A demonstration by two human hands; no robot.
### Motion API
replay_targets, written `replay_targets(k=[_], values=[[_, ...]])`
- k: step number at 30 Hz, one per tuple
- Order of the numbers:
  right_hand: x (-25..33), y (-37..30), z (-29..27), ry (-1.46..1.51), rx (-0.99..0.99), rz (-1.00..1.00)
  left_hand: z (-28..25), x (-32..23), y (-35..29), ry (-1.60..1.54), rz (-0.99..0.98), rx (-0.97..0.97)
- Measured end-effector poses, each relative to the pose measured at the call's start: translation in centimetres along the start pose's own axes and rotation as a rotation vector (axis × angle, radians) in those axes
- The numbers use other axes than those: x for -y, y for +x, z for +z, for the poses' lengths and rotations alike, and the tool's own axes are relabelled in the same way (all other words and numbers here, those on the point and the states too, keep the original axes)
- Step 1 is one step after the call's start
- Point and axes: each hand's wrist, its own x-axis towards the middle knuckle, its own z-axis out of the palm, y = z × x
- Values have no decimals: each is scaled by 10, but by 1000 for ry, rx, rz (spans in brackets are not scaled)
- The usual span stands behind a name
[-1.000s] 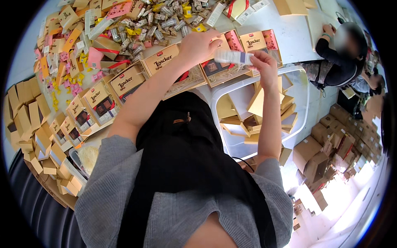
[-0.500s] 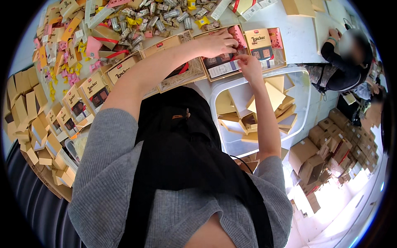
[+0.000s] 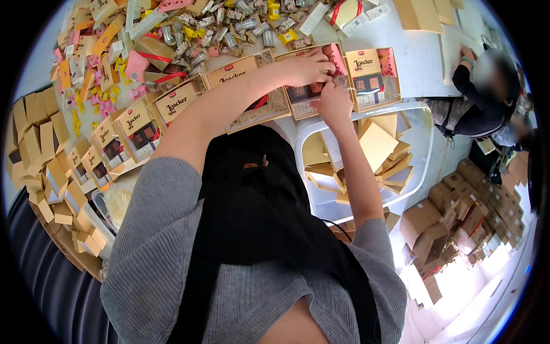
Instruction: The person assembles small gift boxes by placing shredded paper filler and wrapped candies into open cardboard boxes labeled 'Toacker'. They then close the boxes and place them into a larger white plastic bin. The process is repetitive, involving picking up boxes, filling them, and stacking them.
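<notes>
box (image 3: 307,115) beneath both hands is a shallow, open cardboard one in pale golden tan, second from the right end of the row along the table (image 3: 417,66). inside it i can make out a cream packet (image 3: 301,54) toward the back, partly covered by the left hand (image 3: 312,69), and in front of that a flat dark pack (image 3: 299,93) showing brownish squares. a white packet (image 3: 302,107) lies along the near wall, its right part hidden from me. up in the far right corner sits a pink sachet (image 3: 335,58) with small red marks.

i have the left hand laid across the packets, fingers bent, their tips just beside the sachet; from here i cannot tell whether they pinch anything. the right hand (image 3: 334,102) reaches in over the near right side, fingers curled and nearly meeting the left ones, and its hold is hidden from me too.

just to the right stands a similar box (image 3: 380,106), with its own cream, dark, pink and white contents in plain view. a clear plastic bin (image 3: 427,143) of cardboard pieces (image 3: 378,140) sits nearer the body, and loose sweets (image 3: 229,40) spread beyond the row.
</notes>
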Motion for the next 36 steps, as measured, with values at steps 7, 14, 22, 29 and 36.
replay_targets(k=[7,14,22,29,36], values=[[-12,13,11,188,112,3,-9,1,3,-189,-6,-102],[-7,13,10,287,106,86,-38,73,40,252,-925,-381],[-2,-8,6,204,-83,49,-95,65,-22,-1148,-959,-392],[46,-8,-62,1493,53,46,-131,-10,-83,-1666,-455,-698],[91,-12,-82,1933,83,-49,-130,-43,-114,-1454,-393,-886]])
